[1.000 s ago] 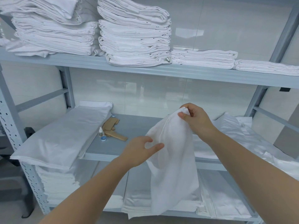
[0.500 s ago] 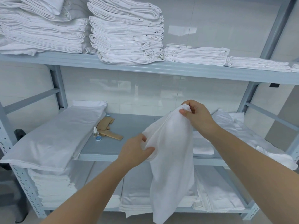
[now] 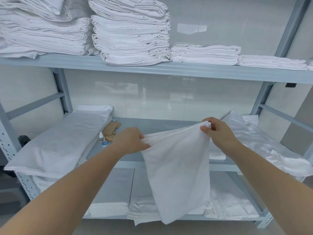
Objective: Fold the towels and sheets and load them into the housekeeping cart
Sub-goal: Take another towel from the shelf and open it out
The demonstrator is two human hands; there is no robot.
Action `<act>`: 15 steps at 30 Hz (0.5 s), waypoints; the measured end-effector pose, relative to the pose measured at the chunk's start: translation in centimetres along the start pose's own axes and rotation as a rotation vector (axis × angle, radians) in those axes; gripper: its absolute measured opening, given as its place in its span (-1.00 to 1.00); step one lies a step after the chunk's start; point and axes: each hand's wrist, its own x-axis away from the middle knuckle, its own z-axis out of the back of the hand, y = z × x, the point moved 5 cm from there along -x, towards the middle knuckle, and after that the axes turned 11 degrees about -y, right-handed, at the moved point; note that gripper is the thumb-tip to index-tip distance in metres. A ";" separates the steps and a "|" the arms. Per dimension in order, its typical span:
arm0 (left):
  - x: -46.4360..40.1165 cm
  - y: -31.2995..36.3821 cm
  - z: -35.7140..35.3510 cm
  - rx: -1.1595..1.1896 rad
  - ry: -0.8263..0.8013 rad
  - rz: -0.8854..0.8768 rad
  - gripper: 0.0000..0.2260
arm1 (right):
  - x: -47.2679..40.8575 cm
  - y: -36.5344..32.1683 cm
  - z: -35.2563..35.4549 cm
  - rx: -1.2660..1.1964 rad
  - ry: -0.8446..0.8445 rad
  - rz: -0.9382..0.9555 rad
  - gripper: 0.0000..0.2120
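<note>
While the left hand (image 3: 131, 141) and right hand (image 3: 218, 131) each pinch its top edge, one white towel (image 3: 177, 175) hangs before the shelf (image 3: 152, 126).

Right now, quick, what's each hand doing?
Left hand: closed, pinching the white towel at its top edge.
Right hand: closed, pinching the same towel's upper corner.

Towel (image 3: 177, 175): white cloth, soft, matt, faintly napped. Shelving frame (image 3: 152, 68): grey painted metal, smooth, satin. Wall tiles (image 3: 169, 97): glossy, reflective. Bagged linen (image 3: 264, 145): clear shiny plastic wrap. Card pieces (image 3: 111, 131): brown, matt cardboard.
</note>
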 end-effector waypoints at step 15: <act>-1.5 0.8 2.8 0.037 -0.082 0.043 -0.89 | -0.1 4.2 -2.3 -0.162 0.113 -0.059 -0.90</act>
